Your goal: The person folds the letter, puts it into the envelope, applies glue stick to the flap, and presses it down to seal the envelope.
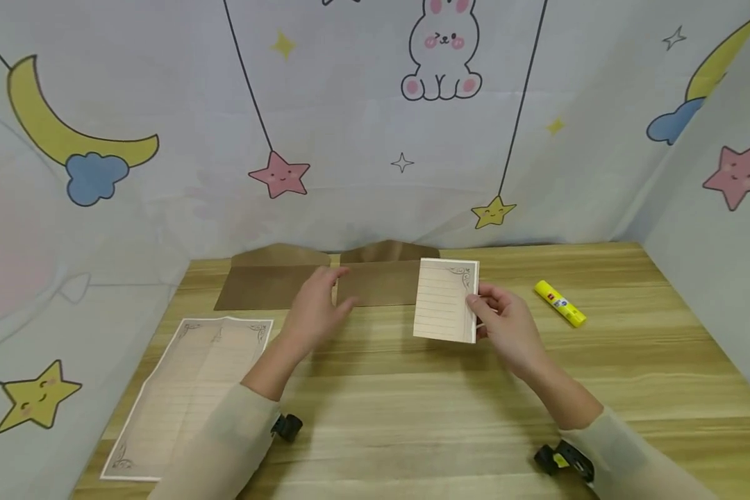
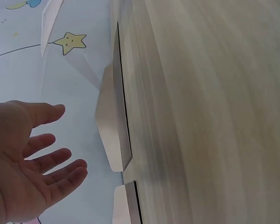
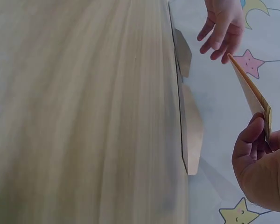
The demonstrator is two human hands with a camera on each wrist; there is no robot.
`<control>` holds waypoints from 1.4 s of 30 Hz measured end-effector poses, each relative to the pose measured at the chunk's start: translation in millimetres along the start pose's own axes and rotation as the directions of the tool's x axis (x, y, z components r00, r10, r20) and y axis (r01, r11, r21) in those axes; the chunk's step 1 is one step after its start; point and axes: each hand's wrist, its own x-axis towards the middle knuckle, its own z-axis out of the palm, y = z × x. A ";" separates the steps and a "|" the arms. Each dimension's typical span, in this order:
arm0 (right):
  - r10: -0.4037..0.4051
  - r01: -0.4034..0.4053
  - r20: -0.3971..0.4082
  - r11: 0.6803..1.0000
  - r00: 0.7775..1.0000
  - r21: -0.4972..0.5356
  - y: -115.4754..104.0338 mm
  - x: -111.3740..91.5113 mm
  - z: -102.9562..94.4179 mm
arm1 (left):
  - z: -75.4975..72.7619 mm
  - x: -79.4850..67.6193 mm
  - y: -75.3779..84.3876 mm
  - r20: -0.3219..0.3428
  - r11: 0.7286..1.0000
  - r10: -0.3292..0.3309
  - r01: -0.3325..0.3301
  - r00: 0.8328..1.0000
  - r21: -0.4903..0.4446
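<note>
A folded sheet of lined letter paper point(image 1: 446, 301) with a corner ornament is pinched at its right edge by my right hand point(image 1: 511, 326), thumb on the front. From the right wrist view, the folded paper point(image 3: 250, 88) appears edge-on above the table. My left hand point(image 1: 315, 305) is raised, fingers spread and slightly bent, holding nothing; the left wrist view shows its bare palm point(image 2: 18, 163). Two brown envelopes with raised flaps lie at the back: the left envelope point(image 1: 259, 287) near my left hand, the right envelope point(image 1: 378, 283) partly behind the folded paper.
An unfolded lined sheet point(image 1: 194, 389) with creases lies at the left, partly under my left forearm. A yellow glue stick point(image 1: 560, 303) lies right of my right hand. A patterned cloth point(image 1: 362, 125) hangs behind the wooden table point(image 1: 412, 430).
</note>
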 end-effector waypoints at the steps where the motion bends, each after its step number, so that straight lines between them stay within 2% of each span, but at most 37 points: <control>1: 0.001 -0.001 -0.001 1.000 1.000 0.000 0.1 -0.2 -1.5 | -0.5 2.8 -1.3 0.016 0.999 0.003 -0.004 1.000 0.040; 5: 0.004 -0.004 -0.004 1.000 1.000 -0.001 0.5 -1.1 -6.4 | 1.2 15.1 -7.1 0.081 0.985 0.003 -0.017 0.997 0.170; 9: 0.017 -0.017 -0.005 1.000 1.000 -0.010 0.5 -3.3 -10.1 | 7.1 28.6 -12.8 0.156 0.965 0.000 -0.041 0.988 0.261; 15: 0.040 -0.040 -0.010 0.999 0.999 -0.007 2.4 -4.8 -12.9 | 19.2 44.8 -20.7 0.237 0.948 0.010 -0.085 0.971 0.306; 21: 0.050 -0.050 -0.019 0.999 0.999 -0.005 3.7 -5.8 -14.4 | 27.7 50.3 -27.0 0.314 0.933 -0.003 -0.110 0.949 0.342; 30: 0.038 -0.038 -0.026 0.999 0.999 -0.010 3.6 -6.4 -17.8 | 28.3 41.2 -23.1 0.372 0.919 0.027 -0.169 0.928 0.357; 36: 0.038 -0.038 -0.026 0.999 0.999 -0.008 2.4 -6.8 -17.3 | 24.9 26.0 -17.4 0.405 0.911 0.062 -0.217 0.912 0.350; 42: 0.034 -0.034 -0.034 0.999 0.999 -0.012 2.7 -6.8 -18.3 | 22.5 6.1 -19.6 0.414 0.906 0.105 -0.259 0.904 0.335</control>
